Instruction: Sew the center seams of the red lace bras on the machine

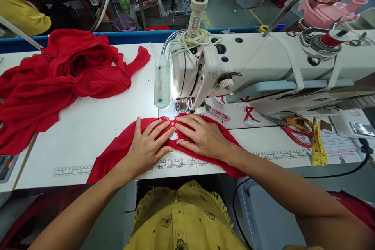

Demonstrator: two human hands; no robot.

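A strip of red fabric (113, 152) with lace edging lies curved across the front of the white sewing table (96, 125). My left hand (148, 146) rests on it with fingers spread, left of a small white patch (173, 135) in the lace. On the right side of that patch my right hand (203, 136) presses the cloth, its fingers apart and flat. The fingertips of both hands are just in front of the sewing machine (193, 74), near its presser foot (181, 106). Part of the fabric is hidden under the hands.
A heap of red cloth (67, 74) lies on the left. Right of the needle are a pink-handled tool (217, 113), a red ribbon piece (250, 115), orange-handled scissors (299, 127) and a yellow tape measure (318, 144). A person in yellow (25, 8) is at the upper left.
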